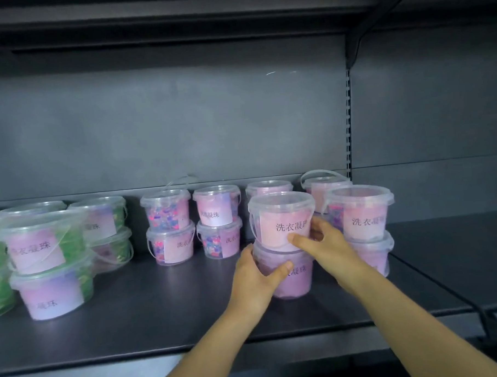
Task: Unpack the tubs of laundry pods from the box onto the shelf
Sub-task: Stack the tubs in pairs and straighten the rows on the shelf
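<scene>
Two clear round plastic tubs of pink laundry pods stood stacked on the dark grey metal shelf (pixel 162 320). The left hand (pixel 252 279) had its grip clamped round the lower tub (pixel 297 286), and the right hand (pixel 326 243) round the upper tub (pixel 279 212).

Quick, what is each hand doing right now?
Left hand: holding the bottom tub of the stack.
Right hand: holding the top tub.

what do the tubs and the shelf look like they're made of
Tubs: clear, slightly frosted plastic with a soft sheen; the coloured pods show through the walls. Shelf: probably painted metal, matte dark grey; the slotted upright behind it suggests steel racking.
</scene>
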### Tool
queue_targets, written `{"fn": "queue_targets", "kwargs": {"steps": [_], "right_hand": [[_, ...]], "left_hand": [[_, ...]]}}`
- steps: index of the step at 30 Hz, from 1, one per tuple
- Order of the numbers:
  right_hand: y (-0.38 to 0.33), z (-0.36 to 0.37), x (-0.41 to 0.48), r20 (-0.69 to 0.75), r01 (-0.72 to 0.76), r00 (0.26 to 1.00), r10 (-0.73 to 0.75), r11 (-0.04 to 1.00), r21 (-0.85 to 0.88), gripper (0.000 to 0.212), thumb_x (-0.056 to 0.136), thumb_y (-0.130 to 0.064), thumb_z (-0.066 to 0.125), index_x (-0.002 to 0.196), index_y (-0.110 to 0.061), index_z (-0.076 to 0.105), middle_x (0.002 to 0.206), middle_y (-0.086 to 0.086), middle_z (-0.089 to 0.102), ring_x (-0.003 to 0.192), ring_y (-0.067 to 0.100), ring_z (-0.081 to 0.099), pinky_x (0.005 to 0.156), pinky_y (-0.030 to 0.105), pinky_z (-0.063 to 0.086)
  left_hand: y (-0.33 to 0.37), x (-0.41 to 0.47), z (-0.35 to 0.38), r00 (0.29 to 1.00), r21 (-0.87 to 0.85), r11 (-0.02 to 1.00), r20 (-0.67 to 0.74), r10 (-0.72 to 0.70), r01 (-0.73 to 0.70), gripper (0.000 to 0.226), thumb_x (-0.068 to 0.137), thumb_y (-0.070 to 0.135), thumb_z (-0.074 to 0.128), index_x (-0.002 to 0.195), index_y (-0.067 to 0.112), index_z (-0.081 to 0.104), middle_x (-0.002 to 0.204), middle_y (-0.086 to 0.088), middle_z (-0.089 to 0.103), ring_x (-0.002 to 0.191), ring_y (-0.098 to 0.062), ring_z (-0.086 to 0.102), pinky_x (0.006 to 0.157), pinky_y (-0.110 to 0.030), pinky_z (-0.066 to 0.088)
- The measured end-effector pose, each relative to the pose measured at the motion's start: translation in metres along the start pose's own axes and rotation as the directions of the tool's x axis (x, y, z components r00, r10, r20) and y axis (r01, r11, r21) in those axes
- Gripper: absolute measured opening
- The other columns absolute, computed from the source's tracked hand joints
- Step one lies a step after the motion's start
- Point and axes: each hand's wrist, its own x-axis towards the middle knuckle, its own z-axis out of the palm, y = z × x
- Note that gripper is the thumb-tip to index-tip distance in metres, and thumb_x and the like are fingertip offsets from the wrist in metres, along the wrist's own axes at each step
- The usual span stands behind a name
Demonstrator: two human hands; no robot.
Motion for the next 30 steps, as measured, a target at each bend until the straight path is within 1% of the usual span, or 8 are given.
{"fn": "queue_targets", "kwargs": {"steps": [5, 9, 13, 17, 20, 24, 27, 30], "right_hand": [[0.004, -0.006, 0.010, 0.011, 0.032, 0.999, -0.032, 0.999, -0.004, 0.036, 0.077, -0.014, 0.074, 0.109, -0.020, 0.061, 0.110, -0.005, 0.067, 0.102, 0.006, 0.062, 0.091, 0.024, 0.048], [0.004, -0.011, 0.008, 0.037, 0.053, 0.998, -0.049, 0.993, -0.106, 0.021, 0.079, -0.017, 0.073, 0.095, -0.024, 0.063, 0.095, -0.014, 0.066, 0.090, -0.003, 0.061, 0.078, 0.015, 0.049], [-0.008, -0.009, -0.004, -0.044, 0.006, 0.999, -0.024, 0.927, -0.375, 0.044, 0.079, -0.040, 0.071, 0.105, -0.005, 0.065, 0.101, 0.003, 0.069, 0.094, 0.018, 0.064, 0.087, 0.035, 0.051], [-0.033, -0.003, -0.031, -0.013, 0.019, 0.999, -0.039, 0.715, -0.699, 0.025, 0.087, -0.033, 0.063, 0.076, -0.015, 0.050, 0.086, 0.000, 0.054, 0.081, 0.018, 0.049, 0.057, 0.015, 0.034], [-0.047, 0.006, -0.054, 0.071, 0.056, 0.997, 0.011, 0.505, -0.861, 0.020, 0.086, -0.033, 0.061, 0.095, -0.016, 0.057, 0.110, 0.004, 0.055, 0.097, 0.023, 0.053, 0.080, 0.029, 0.045], [-0.065, 0.028, -0.076, 0.133, 0.118, 0.980, 0.150, 0.104, -0.987, 0.049, 0.087, -0.045, 0.056, 0.123, -0.012, 0.052, 0.125, 0.008, 0.052, 0.115, 0.025, 0.049, 0.096, 0.036, 0.044], [-0.084, 0.055, -0.087, 0.206, 0.202, 0.968, 0.142, 0.039, -0.979, 0.050, 0.088, -0.046, 0.053, 0.125, -0.012, 0.049, 0.124, 0.009, 0.051, 0.116, 0.026, 0.047, 0.095, 0.035, 0.043], [-0.101, 0.083, -0.092, 0.260, 0.252, 0.957, 0.132, 0.070, -0.965, 0.047, 0.088, -0.045, 0.054, 0.121, -0.012, 0.050, 0.121, 0.009, 0.052, 0.114, 0.026, 0.047, 0.085, 0.034, 0.041]], "left_hand": [[-0.004, 0.009, 0.008, 0.999, -0.001, 0.999, 0.024, -0.037, 0.037, 0.081, 0.058, 0.047, 0.079, 0.125, 0.022, 0.042, 0.124, 0.003, 0.056, 0.112, -0.012, 0.056, 0.096, -0.025, 0.045], [-0.005, 0.009, 0.002, 0.993, 0.024, 0.999, 0.112, -0.033, 0.031, 0.062, 0.066, 0.041, 0.076, 0.114, 0.032, 0.038, 0.119, 0.008, 0.055, 0.113, -0.010, 0.055, 0.097, -0.025, 0.045], [0.001, 0.002, -0.017, 0.985, 0.276, 0.960, 0.171, -0.009, -0.039, 0.054, 0.083, 0.032, 0.068, 0.128, 0.015, 0.044, 0.127, -0.002, 0.054, 0.116, -0.016, 0.054, 0.099, -0.026, 0.043], [0.009, -0.012, -0.054, 0.960, 0.591, 0.784, 0.277, 0.026, -0.192, 0.048, 0.090, 0.034, 0.056, 0.131, 0.011, 0.043, 0.131, -0.005, 0.049, 0.120, -0.017, 0.049, 0.099, -0.024, 0.038], [0.013, -0.024, -0.093, 0.935, 0.718, 0.626, 0.351, 0.053, -0.305, 0.039, 0.092, 0.036, 0.051, 0.124, 0.013, 0.050, 0.128, -0.003, 0.053, 0.117, -0.018, 0.050, 0.097, -0.027, 0.040], [0.021, -0.041, -0.148, 0.910, 0.824, 0.428, 0.415, -0.012, -0.370, 0.037, 0.093, 0.037, 0.048, 0.119, 0.011, 0.052, 0.125, -0.006, 0.053, 0.115, -0.024, 0.050, 0.092, -0.036, 0.044], [0.027, -0.049, -0.187, 0.920, 0.860, 0.372, 0.390, -0.036, -0.350, 0.040, 0.094, 0.037, 0.046, 0.120, 0.008, 0.050, 0.126, -0.010, 0.053, 0.117, -0.027, 0.049, 0.095, -0.040, 0.044], [0.029, -0.053, -0.215, 0.945, 0.884, 0.372, 0.324, -0.045, -0.285, 0.039, 0.095, 0.037, 0.045, 0.118, 0.006, 0.050, 0.124, -0.012, 0.053, 0.116, -0.029, 0.049, 0.092, -0.039, 0.043]]}}
